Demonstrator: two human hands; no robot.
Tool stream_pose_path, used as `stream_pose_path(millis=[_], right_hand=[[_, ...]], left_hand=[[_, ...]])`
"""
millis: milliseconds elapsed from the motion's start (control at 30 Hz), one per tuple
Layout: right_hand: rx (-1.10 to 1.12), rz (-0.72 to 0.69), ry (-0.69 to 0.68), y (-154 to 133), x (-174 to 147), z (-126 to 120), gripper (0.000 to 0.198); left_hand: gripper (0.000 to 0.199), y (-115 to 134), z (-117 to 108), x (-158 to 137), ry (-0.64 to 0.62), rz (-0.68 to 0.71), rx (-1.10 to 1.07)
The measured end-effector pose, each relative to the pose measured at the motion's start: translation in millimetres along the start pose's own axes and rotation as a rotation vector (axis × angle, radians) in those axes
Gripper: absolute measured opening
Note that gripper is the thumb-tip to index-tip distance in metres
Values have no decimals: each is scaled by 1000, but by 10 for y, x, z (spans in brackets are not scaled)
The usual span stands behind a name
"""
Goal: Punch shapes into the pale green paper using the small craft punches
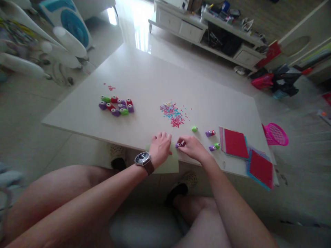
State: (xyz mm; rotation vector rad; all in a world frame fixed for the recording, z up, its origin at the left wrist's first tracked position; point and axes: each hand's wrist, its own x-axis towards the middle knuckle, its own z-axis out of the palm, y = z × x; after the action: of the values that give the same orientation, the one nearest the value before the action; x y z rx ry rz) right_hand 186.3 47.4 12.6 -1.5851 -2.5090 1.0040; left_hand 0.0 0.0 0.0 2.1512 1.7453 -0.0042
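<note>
Pressing a pale green paper sheet (169, 164) flat at the tabletop (144, 79) edge with my open left hand (160, 148), I pinched a small purple punch (178, 145) in my right hand (192, 146); confetti (172, 114) lay piled beyond, red sheets (236, 143) unpunched.

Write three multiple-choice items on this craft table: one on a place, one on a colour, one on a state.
1. Where does the cluster of small punches lie?
A. left part of the table
B. on the red paper
C. in the basket

2. What colour is the basket beside the table?
A. blue
B. pink
C. yellow

3. What is the right hand doing?
A. resting empty
B. gripping a purple punch
C. lifting the red paper

Answers: 1 A, they sit far left of the confetti pile. 2 B, its mesh is pink. 3 B, fingers close on it while the left hand presses the pale green sheet.
</note>
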Motion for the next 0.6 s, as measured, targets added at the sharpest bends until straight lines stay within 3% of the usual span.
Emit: stream_pose_path(millis=[100,300,600], right_hand=[[54,-19,-13,17,3,13,11],[219,83,-43,34,26,-16,7],[304,155,-107,62,35,-45,12]], left_hand=[[51,-14,-8,-2,1,14,-16],[13,-59,13,12,-164,5,-156],[13,-87,72,34,-137,41,-213]])
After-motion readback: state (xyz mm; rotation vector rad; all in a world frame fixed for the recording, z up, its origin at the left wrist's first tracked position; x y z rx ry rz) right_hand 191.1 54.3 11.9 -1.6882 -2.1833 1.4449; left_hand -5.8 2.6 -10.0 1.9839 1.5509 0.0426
